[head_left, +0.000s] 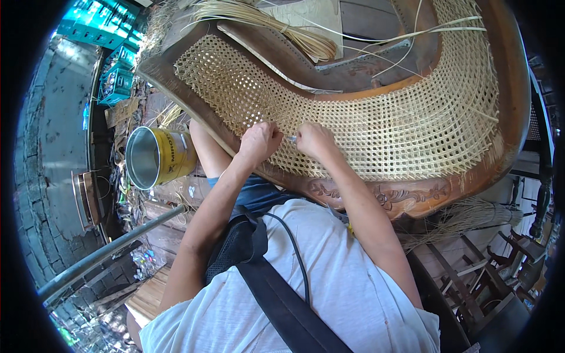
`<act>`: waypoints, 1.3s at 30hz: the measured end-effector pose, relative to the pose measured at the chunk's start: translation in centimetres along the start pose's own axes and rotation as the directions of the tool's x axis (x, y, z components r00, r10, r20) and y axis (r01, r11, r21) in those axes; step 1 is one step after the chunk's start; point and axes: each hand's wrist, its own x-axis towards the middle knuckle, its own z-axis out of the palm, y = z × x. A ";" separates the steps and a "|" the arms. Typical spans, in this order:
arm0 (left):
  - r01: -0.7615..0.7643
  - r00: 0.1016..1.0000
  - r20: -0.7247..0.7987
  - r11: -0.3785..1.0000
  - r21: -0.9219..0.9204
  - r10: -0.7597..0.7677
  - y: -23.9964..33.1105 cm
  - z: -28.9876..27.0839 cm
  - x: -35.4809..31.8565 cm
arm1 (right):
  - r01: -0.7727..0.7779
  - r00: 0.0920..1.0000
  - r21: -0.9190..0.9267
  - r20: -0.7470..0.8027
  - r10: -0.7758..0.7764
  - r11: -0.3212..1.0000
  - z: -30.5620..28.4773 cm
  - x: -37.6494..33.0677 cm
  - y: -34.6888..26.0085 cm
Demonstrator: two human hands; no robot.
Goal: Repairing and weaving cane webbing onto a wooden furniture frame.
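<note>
A curved panel of woven cane webbing (pixel 400 129) fills a brown wooden furniture frame (pixel 513 88) lying across my lap. Over the webbing, toward its near left edge, my left hand (pixel 261 141) is closed in a fist-like pinch; what it holds, if anything, is hidden. My right hand (pixel 316 141) is closed close beside it, around a small thing with a pale bluish tip that shows at its left side. The kind of that thing is too small to tell. Both hands are at the surface of the weave.
Beyond the panel lies a bundle of loose cane strands (pixel 288 35), with several long strands trailing over the frame. A yellow metal bucket (pixel 170 156) stands at left, near teal crates (pixel 118 85) and a metal pipe (pixel 112 253). Wooden furniture parts (pixel 465 282) crowd the lower right.
</note>
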 end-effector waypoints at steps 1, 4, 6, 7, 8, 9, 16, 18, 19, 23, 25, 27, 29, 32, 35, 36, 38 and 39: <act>0.004 1.000 0.005 1.000 0.003 -0.004 -0.3 0.1 0.0 | 0.018 0.999 -0.050 0.036 -0.016 0.999 0.5 -0.1 -0.4; 0.016 0.999 0.041 0.999 0.042 -0.018 -0.8 -0.1 0.1 | 0.037 0.994 -0.117 0.104 -0.025 0.992 0.9 -0.1 -1.9; 0.031 0.997 0.071 0.999 0.027 -0.033 -0.7 -0.4 0.3 | 0.052 0.994 -0.113 0.097 -0.041 0.992 1.2 0.1 -2.4; 0.027 0.997 0.076 0.999 0.027 -0.029 -0.7 -0.3 0.5 | 0.046 0.995 -0.111 0.096 -0.036 0.993 1.5 0.2 -2.5; 0.043 0.995 0.084 0.999 0.027 -0.045 -0.6 -0.3 0.7 | 0.040 0.997 -0.077 0.063 -0.035 0.996 1.7 0.2 -2.5; 0.064 0.994 0.090 0.998 0.027 -0.066 -0.6 -0.2 0.8 | 0.038 0.999 -0.045 0.033 -0.037 0.998 1.9 0.3 -2.5; 0.063 0.991 0.098 0.956 0.286 -0.095 -0.1 1.3 0.5 | 0.003 0.992 -0.046 0.130 0.003 0.999 0.6 0.5 -2.2; -0.005 0.994 0.108 0.957 0.290 -0.027 0.2 1.8 0.7 | -0.037 0.976 -0.029 0.213 0.042 0.999 -0.2 1.0 -1.7; -0.010 0.994 0.106 0.957 0.291 -0.022 0.2 1.7 0.7 | -0.038 0.977 -0.029 0.207 0.044 0.999 -0.3 1.1 -1.6; -0.010 0.995 0.094 0.967 0.254 -0.015 0.3 1.9 0.1 | -0.078 0.967 -0.029 0.240 0.082 0.997 0.0 1.4 -1.3; -0.026 0.997 0.076 0.971 0.238 0.008 0.4 2.1 -0.1 | -0.036 0.993 -0.031 0.107 0.039 0.999 0.8 1.5 -0.7; -0.002 0.999 0.038 0.973 0.229 -0.007 0.6 2.7 -0.7 | -0.044 0.986 -0.102 0.157 0.059 0.994 0.0 1.5 0.0; 0.027 1.000 0.002 0.975 0.218 -0.028 0.6 2.8 -1.2 | -0.187 0.955 -0.184 0.197 0.223 0.965 -3.7 1.0 0.2; -0.029 0.999 0.023 0.960 0.278 0.023 0.9 2.9 -0.7 | -0.186 0.981 -0.242 0.016 0.195 0.952 -5.2 1.9 5.1; -0.223 0.954 -0.153 0.951 0.215 0.258 0.8 3.0 0.2 | -0.185 0.983 -0.168 -0.011 0.186 0.968 -7.7 0.3 3.2; -0.122 0.991 -0.071 0.982 -0.142 0.113 1.9 2.6 0.8 | -0.197 0.980 -0.097 -0.019 0.196 0.976 -8.4 -0.3 2.5; 0.167 0.982 0.184 0.671 -0.723 -0.046 1.4 2.8 1.5 | -0.181 0.983 -0.050 0.035 0.183 0.982 -8.8 -0.9 0.8; 0.169 0.981 0.186 0.671 -0.722 -0.047 0.9 2.7 1.5 | -0.174 0.982 -0.002 0.078 0.173 0.985 -8.8 -0.8 0.2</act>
